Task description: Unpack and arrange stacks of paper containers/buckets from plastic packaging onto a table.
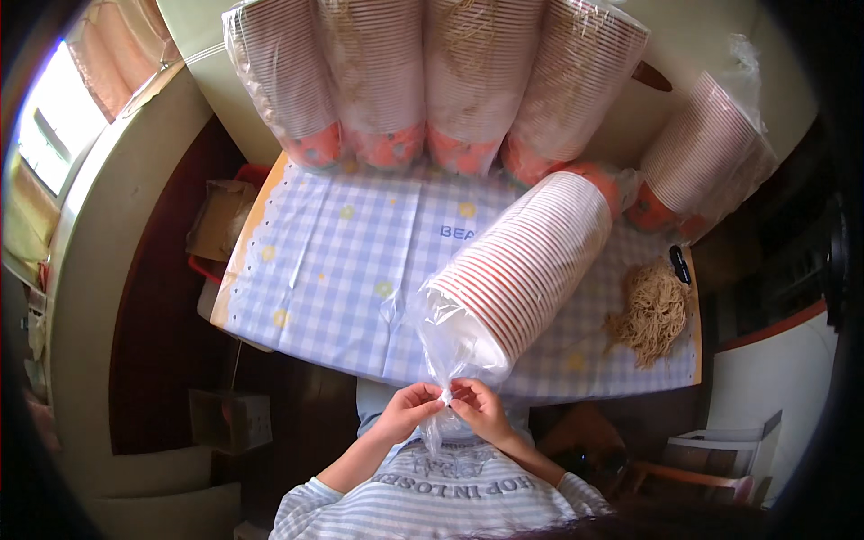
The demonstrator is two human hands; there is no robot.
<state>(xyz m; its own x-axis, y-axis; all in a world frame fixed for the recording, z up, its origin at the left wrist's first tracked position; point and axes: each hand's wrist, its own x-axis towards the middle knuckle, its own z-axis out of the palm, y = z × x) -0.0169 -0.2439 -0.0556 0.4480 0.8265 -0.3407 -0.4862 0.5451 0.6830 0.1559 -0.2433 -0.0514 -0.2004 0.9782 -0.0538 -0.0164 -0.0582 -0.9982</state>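
Observation:
A long stack of white paper cups (535,261) with reddish rims lies on its side across the table, inside a clear plastic bag (441,335). The bag's mouth points toward me and is gathered into a twisted neck. My left hand (409,412) pinches that neck from one side. From the other side my right hand (481,412) pinches it too, fingertips almost meeting at a small whitish knot or tie. Below the fingers the loose end of the bag hangs in front of my striped shirt. Whether string is between the fingers is too small to tell.
Several upright bagged cup stacks (378,81) line the table's far edge, with another bagged stack (706,148) at the far right. A heap of beige string (650,315) lies on the checked tablecloth (342,270), beside a small black object (679,265). Cardboard boxes (230,420) stand at left.

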